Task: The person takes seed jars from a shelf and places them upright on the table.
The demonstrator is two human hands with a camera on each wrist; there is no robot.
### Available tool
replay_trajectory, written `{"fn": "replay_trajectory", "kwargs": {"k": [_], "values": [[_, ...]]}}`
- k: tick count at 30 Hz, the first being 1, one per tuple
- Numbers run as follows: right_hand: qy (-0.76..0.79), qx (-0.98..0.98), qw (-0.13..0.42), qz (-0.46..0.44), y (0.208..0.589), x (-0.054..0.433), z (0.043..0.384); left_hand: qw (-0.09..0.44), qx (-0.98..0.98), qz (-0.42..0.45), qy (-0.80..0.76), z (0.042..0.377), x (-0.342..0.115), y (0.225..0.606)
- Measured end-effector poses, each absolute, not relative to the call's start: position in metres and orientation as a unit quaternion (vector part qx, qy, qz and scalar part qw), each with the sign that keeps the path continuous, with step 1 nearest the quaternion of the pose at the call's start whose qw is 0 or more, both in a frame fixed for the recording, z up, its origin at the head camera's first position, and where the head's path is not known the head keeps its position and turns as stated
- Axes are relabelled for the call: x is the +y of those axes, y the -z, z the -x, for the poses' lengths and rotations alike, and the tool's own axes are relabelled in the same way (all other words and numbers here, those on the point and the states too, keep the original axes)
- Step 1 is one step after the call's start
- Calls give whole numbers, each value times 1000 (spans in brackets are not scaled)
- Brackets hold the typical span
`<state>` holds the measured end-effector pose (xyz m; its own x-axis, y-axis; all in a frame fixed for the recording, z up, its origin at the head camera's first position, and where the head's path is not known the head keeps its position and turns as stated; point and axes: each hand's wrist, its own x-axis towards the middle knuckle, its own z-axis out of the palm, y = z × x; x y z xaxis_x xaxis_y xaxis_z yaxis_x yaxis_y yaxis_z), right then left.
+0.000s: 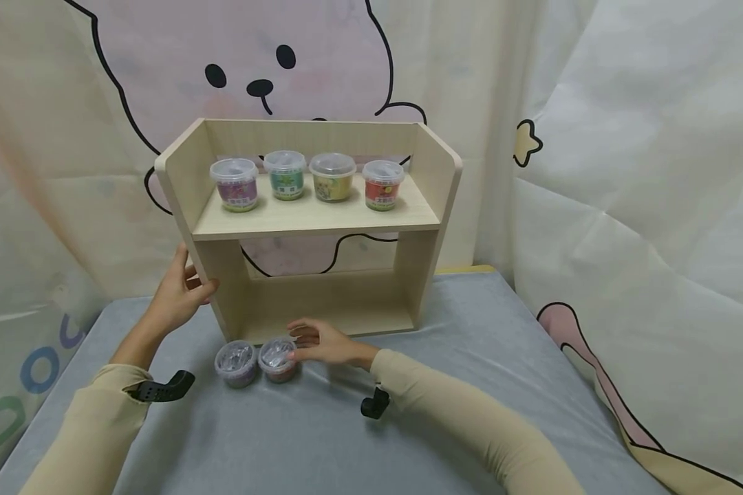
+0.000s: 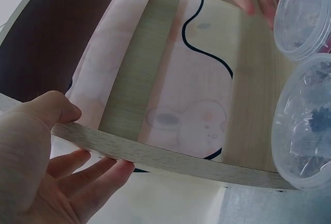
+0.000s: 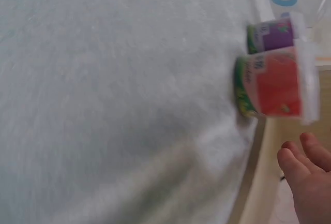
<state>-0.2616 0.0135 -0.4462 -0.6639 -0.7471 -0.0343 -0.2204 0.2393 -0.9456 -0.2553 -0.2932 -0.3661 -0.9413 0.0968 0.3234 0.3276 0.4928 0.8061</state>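
A light wooden two-tier shelf (image 1: 309, 223) stands on the table. My left hand (image 1: 176, 292) grips the edge of its left side panel (image 2: 170, 157), thumb on the inner side and fingers on the outer side. Two lidded plastic cups sit side by side in front of the shelf: a purple-labelled cup (image 3: 276, 33) on the left and a red-labelled cup (image 3: 279, 84) on the right. Beside the red cup is my right hand (image 1: 325, 344), its fingers loosely bent. The right wrist view shows a gap between these fingers and the cup.
On the upper tier stand several lidded cups: purple (image 1: 238, 192), green (image 1: 287, 182), yellow (image 1: 332, 185) and red (image 1: 382, 194). A grey-blue cloth (image 1: 322, 440) covers the table. Behind hangs a printed curtain (image 1: 322, 69).
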Motion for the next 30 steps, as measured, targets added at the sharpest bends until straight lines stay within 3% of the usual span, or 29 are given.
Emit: {"fn": "replay_trajectory", "kwargs": {"k": [30], "values": [[524, 747, 144, 383, 341, 98, 254, 130, -857, 123, 483, 255, -294, 370]]}}
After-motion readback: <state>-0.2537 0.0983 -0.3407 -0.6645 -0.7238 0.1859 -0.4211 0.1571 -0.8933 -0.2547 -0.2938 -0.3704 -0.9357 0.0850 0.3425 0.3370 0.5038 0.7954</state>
